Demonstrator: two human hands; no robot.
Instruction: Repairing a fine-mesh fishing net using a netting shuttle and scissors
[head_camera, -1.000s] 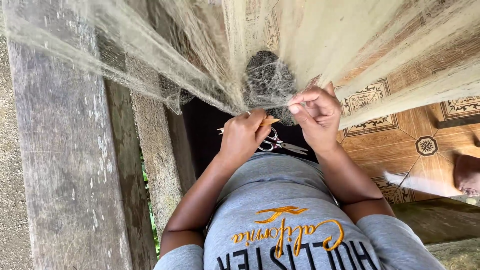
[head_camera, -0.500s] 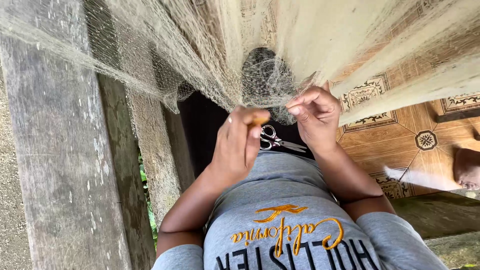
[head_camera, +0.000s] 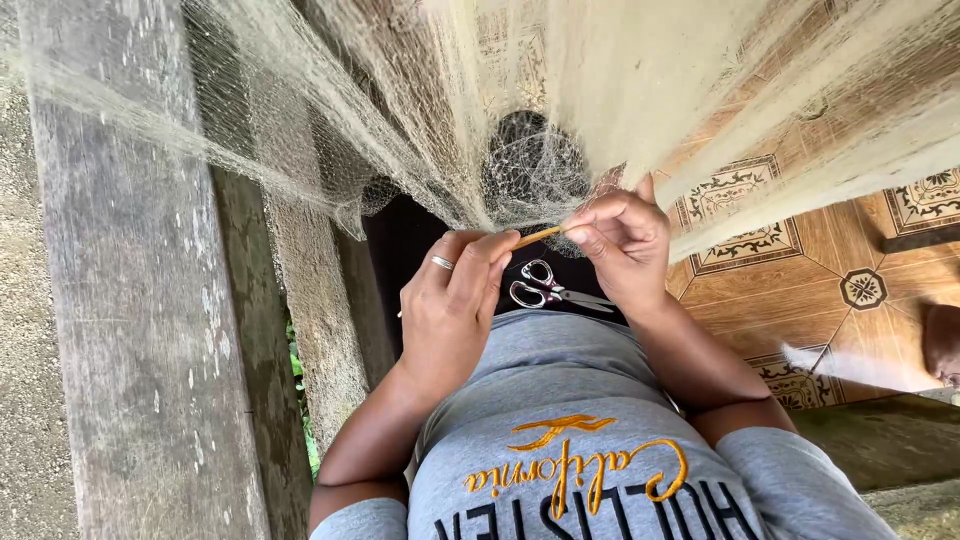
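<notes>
A thin, light-brown wooden netting needle (head_camera: 537, 236) is held in the left hand (head_camera: 450, 310), which is closed around it; a silver ring is seen on one finger. The long axis of the needle runs slightly upward from the left fingers toward the right hand (head_camera: 625, 250), so its free tip points to the right and lies just beside the right fingertips (head_camera: 580, 228). Whether the tip touches them cannot be told.

The right hand is closed in a pinch on a small part of the fine, pale-cream fishing net (head_camera: 420, 130), at the place where the mesh is gathered. The net is stretched above both hands and hangs away to the left and to the right. The pinched mesh is therefore directly ahead of the needle tip, and the right hand is the nearer one to it; the left hand is a little lower and further back, nearer to the body.

A pair of small silver metal scissors (head_camera: 545, 290) is lying on the dark lap, below and between the two hands, untouched. A grey weathered wooden post (head_camera: 140, 300) is standing at the left, well apart from the hands. A brown patterned tile floor (head_camera: 800, 270) is seen at the right.
</notes>
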